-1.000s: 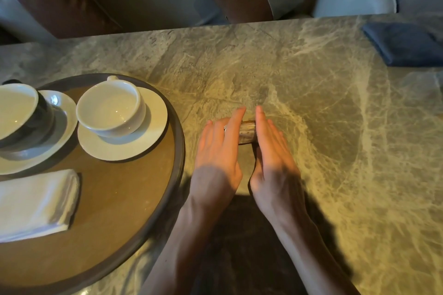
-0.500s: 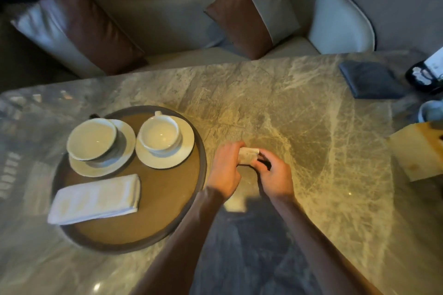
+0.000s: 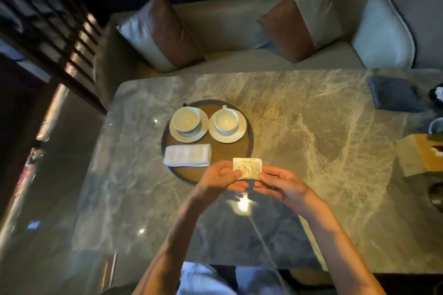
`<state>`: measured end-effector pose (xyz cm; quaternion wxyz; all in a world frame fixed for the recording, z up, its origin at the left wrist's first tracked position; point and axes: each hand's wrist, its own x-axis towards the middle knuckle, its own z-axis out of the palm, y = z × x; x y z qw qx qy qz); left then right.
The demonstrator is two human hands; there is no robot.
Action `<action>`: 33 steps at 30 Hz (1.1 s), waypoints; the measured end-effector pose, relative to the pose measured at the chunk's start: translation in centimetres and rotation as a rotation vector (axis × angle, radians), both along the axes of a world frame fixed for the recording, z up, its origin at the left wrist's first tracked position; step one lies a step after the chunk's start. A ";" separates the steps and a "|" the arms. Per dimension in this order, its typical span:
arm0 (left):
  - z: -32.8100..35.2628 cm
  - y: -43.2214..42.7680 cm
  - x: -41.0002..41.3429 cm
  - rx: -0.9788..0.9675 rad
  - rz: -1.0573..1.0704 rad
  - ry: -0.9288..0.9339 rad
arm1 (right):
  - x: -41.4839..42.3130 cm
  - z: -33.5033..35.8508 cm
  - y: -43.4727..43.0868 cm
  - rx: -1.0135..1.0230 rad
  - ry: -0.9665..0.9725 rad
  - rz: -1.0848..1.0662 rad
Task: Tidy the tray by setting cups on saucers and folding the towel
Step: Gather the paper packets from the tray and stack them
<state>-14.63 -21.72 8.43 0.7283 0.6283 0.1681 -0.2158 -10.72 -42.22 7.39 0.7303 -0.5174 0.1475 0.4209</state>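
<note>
Brown and round, the tray [image 3: 248, 143] sits left of centre on the marble table [image 3: 311, 151], with bare stone open to its right. Two white cups [image 3: 186, 118] [image 3: 226, 121] stand on saucers [image 3: 200, 130] [image 3: 240, 132] at its far side; the folded white towel [image 3: 187, 155] lies nearer. Above the tray's near rim, the left hand [image 3: 219, 178] and right hand [image 3: 279, 183] pinch a small printed paper slip [image 3: 247, 167] between thumbs and fingers, forearms angled inward.

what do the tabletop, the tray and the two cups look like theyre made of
Tabletop: polished grey-green stone, probably marble; pale veins and sharp light reflections.
Tray: dark rim around a matte brown floor, possibly wood or laminate; unclear.
Left cup and right cup: glossy white, likely glazed ceramic, like their saucers.
</note>
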 end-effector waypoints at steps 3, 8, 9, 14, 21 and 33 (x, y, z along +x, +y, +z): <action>1.2 1.5 -2.1 -0.040 0.147 0.043 | -0.7 0.9 1.9 0.031 0.066 0.002; 1.6 3.2 -3.8 -0.123 0.183 0.027 | -1.2 1.1 3.9 0.015 0.095 0.036; 1.4 3.4 -3.9 -0.144 0.192 0.027 | -1.2 1.2 4.1 0.002 0.092 0.038; 0.5 4.2 -3.3 -0.280 0.215 0.067 | -0.6 1.2 5.0 -0.017 0.120 -0.011; -1.0 4.7 -0.2 -0.098 0.263 0.158 | 1.8 -0.8 6.2 -0.133 0.134 -0.082; -7.0 3.5 6.8 0.243 0.318 0.214 | 7.8 -6.9 8.6 -0.353 0.209 -0.171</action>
